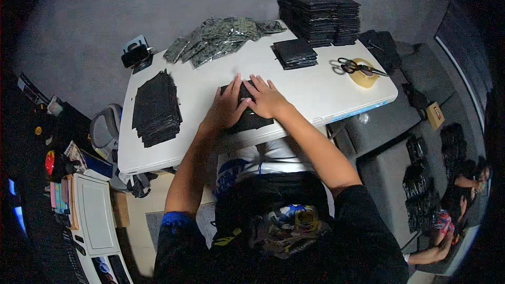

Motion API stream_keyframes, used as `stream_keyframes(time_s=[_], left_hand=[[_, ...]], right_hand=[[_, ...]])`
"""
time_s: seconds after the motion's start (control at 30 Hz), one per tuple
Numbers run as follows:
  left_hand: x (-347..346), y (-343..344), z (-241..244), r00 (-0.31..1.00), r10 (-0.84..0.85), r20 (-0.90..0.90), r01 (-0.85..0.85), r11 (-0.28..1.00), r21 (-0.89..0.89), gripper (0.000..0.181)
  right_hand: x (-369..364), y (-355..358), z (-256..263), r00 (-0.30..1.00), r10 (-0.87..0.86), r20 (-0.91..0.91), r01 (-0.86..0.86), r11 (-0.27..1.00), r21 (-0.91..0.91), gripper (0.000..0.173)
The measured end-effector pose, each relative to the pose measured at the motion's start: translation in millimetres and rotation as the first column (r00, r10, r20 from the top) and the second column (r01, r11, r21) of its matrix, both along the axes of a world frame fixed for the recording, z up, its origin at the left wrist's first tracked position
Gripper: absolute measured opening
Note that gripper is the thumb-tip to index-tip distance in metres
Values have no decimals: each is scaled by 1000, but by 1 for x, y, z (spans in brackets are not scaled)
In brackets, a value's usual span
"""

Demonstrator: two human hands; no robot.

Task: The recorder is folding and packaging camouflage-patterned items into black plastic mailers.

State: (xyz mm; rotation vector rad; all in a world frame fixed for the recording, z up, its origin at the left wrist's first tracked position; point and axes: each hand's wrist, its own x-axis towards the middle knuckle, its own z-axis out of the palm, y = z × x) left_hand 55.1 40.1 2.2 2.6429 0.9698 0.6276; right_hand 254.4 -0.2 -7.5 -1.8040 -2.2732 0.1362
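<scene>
Both palms rest flat on a black plastic packet (252, 121) at the table's near edge. My left hand (225, 107) covers its left side, and my right hand (265, 98) lies across its upper right, fingers spread. The two thumbs meet near the middle, hiding much of the packet. To the left is a fanned pile of flat black sheets or bags (157, 110). Beyond my right hand sits a short pile of black packets (295, 53). Farther back stands a tall stack of similar black packets (319, 17).
Shiny clear-wrapped dark packets (229, 37) heap along the white table's (205, 86) far edge. Black-handled scissors (347, 65) lie on a tape roll (362, 81). A phone on a stand (136, 54) occupies the far left corner. Another person's arm (432, 254) shows at lower right.
</scene>
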Motion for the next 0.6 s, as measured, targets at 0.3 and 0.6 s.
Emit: stream_keyframes(time_s=[0.3, 0.6], left_hand=[[-41, -66, -5, 995, -95, -17, 96, 987, 129, 85], [-69, -112, -14, 994, -106, -34, 110, 982, 153, 89]], right_hand=[[2, -77, -6, 950, 197, -242, -146, 966, 214, 60], [22, -131, 3, 874, 372, -313, -259, 901, 349, 41]])
